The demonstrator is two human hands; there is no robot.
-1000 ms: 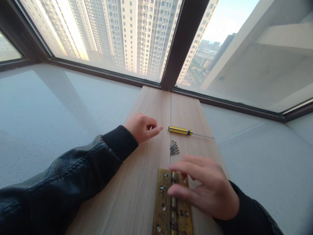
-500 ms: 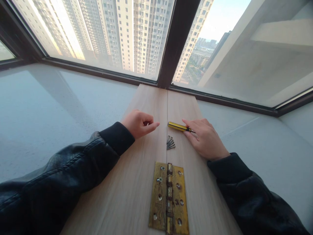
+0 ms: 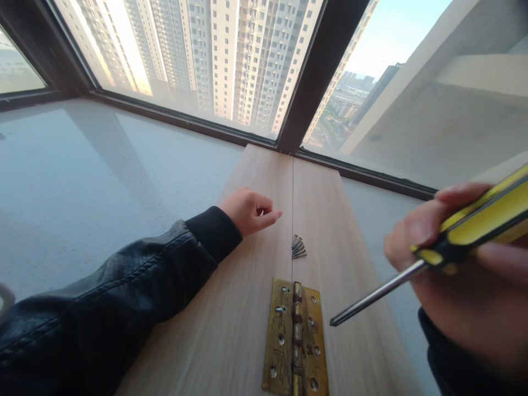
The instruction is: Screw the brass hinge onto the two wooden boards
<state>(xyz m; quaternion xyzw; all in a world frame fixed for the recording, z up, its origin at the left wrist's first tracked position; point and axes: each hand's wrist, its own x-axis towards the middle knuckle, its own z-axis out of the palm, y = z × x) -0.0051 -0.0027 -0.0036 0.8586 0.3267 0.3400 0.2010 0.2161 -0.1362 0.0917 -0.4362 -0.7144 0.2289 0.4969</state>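
Fingers of our right hand [image 3: 466,275] gripped the yellow screwdriver [image 3: 433,253] above the brass hinge [image 3: 296,341] at the boards' near edge; our left hand [image 3: 249,210] rested loosely curled, empty. Next we judged a screw [image 3: 298,247] needed picking.

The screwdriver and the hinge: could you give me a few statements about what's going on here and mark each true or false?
1. The right hand holds the yellow-handled screwdriver in the air. True.
2. The screwdriver's tip is seated in a screw of the brass hinge. False: the tip hangs to the right of the hinge, apart from it.
3. The left hand rests on the left wooden board, index finger pointing right. True.
4. The loose screws lie in a small pile beyond the hinge, near the seam between the boards. True.
5. The left hand is pinching a screw from the pile. False: it is apart from the pile, to its left.
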